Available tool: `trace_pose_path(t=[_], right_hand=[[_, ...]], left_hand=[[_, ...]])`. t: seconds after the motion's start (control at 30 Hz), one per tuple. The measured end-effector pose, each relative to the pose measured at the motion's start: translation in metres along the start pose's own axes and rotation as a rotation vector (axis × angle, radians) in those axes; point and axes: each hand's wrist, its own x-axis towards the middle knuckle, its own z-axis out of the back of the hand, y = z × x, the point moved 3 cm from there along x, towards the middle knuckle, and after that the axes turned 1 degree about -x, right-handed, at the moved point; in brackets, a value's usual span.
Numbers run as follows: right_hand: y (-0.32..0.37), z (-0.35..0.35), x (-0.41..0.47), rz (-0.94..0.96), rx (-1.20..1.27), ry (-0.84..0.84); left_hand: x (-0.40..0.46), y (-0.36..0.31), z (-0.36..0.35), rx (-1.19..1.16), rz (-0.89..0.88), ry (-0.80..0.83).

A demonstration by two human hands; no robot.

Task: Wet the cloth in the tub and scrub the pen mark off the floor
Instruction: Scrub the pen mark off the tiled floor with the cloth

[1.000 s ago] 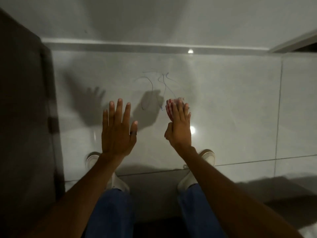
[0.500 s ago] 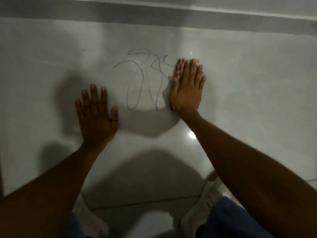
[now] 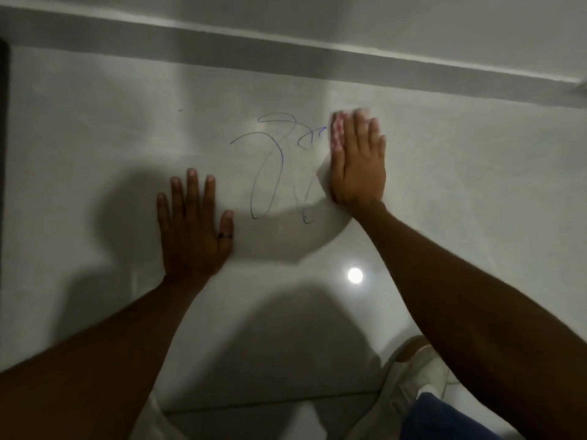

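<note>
A blue pen mark point(image 3: 273, 166) loops across the pale grey floor tile point(image 3: 460, 192). My right hand point(image 3: 359, 166) lies flat on the floor at the mark's right edge, pressing a red-and-white cloth point(image 3: 337, 133) whose edge shows beside my fingers. Most of the cloth is hidden under the palm. My left hand point(image 3: 193, 227) rests flat on the tile to the left of the mark, fingers spread, holding nothing. A dark ring sits on its thumb. No tub is in view.
The wall's grey skirting point(image 3: 286, 46) runs across the top. A dark edge point(image 3: 3, 154) stands at the far left. My white shoe point(image 3: 419, 369) and blue trouser leg point(image 3: 444, 420) are at the lower right. A lamp glare point(image 3: 354, 275) reflects on the tile.
I have crouched down from standing and both hands now press on the floor. The right hand with the cloth has shifted slightly at the mark's right side; strokes there look fainter.
</note>
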Motion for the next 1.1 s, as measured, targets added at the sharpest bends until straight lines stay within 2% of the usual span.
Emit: trace_pose_path(t=[0.03,0.07,0.1,0.2,0.23,0.27,0.37,0.4,0.43,0.5,0.53,0.57,0.67,0.7,0.83,1.0,1.1], right_hand=[[0.013,-0.001,0.007,-0.127,0.006,-0.021],[0.033,-0.003,0.013,-0.166,0.013,-0.021],[0.056,-0.006,0.016,-0.107,0.019,0.002],[0.1,-0.017,0.014,0.413,-0.015,0.086],[0.099,-0.016,0.018,0.507,-0.023,0.091],[0.091,-0.014,0.025,0.498,-0.029,0.076],[0.088,-0.007,0.035,0.06,-0.024,0.039],[0.104,-0.007,0.03,0.028,-0.028,0.045],[0.123,-0.009,0.022,0.129,-0.037,0.063],[0.147,-0.02,0.005,0.494,-0.07,0.146],[0.147,-0.022,0.006,0.597,-0.071,0.154],[0.144,-0.022,0.013,0.596,-0.058,0.133],[0.14,-0.02,0.022,0.244,-0.001,0.063],[0.147,-0.022,0.017,0.209,0.019,0.071],[0.157,-0.03,-0.044,0.477,0.037,0.131],[0.096,-0.028,-0.142,0.539,0.002,0.22],[0.087,-0.032,-0.131,0.592,-0.046,0.22]], left_hand=[[0.0,0.002,-0.001,0.004,0.0,-0.001],[-0.001,0.003,-0.001,0.006,0.0,0.0],[-0.001,0.004,-0.001,0.007,-0.004,0.001],[-0.001,0.002,-0.001,0.008,-0.003,0.018],[-0.001,0.002,-0.001,-0.002,-0.004,0.023],[-0.001,0.0,0.0,-0.011,-0.007,0.025],[0.002,0.003,0.001,-0.006,-0.005,0.021],[0.001,0.005,0.0,-0.01,-0.004,0.026],[0.0,0.005,-0.001,-0.015,-0.004,0.025],[-0.002,0.004,0.0,-0.023,0.0,0.009],[-0.002,0.003,0.001,-0.032,0.003,0.003],[0.0,0.002,0.002,-0.039,0.005,0.005],[0.002,0.001,0.004,-0.051,0.003,0.022],[0.002,0.001,0.004,-0.051,0.006,0.028],[-0.001,0.002,0.004,-0.073,0.007,0.008],[-0.001,0.001,0.007,-0.106,0.013,-0.016],[0.001,0.0,0.009,-0.116,0.014,-0.018]])
